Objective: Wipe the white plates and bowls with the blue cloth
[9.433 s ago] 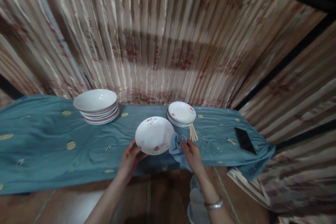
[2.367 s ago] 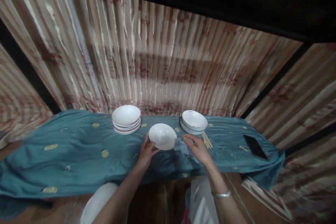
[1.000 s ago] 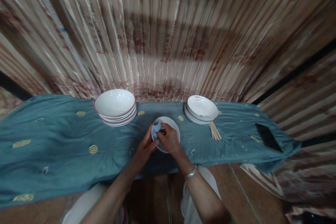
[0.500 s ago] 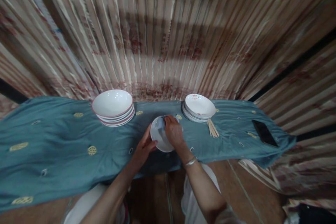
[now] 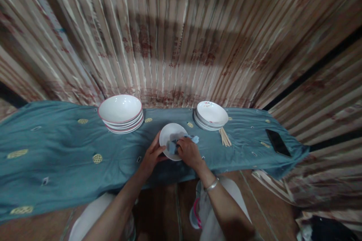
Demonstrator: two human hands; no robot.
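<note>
We are holding the small white bowl [image 5: 171,131] near the front edge of the teal tablecloth [image 5: 70,154], between the two stacks and nearer to us than either. Our left hand [image 5: 152,154] is gripping its left side, the thumb lying over the rim and the fingers passing underneath, probably to stop the bowl from turning or sliding. Whether its base is touching the fabric, we are not able to tell. Our right hand [image 5: 190,152] is closing narrowly on a blue cloth [image 5: 172,147], the fingers reaching over the right rim; we are judging that the cloth is being bunched so that it presses against the curved inside.

The small bowl, then, is containing part of that cloth, while another end is sticking out past the right rim. To the left, a stack of red-rimmed bowls [image 5: 120,110] is standing upright, one nested in another, seemingly to save room; its top bowl is showing glints on a white inner wall. To the right, a flowered stack [image 5: 211,114] is sitting the same way, a floral print showing inside its top dish. Chopsticks [image 5: 225,138] are lying just beside it, and a dark phone [image 5: 278,143] is resting farther right
</note>
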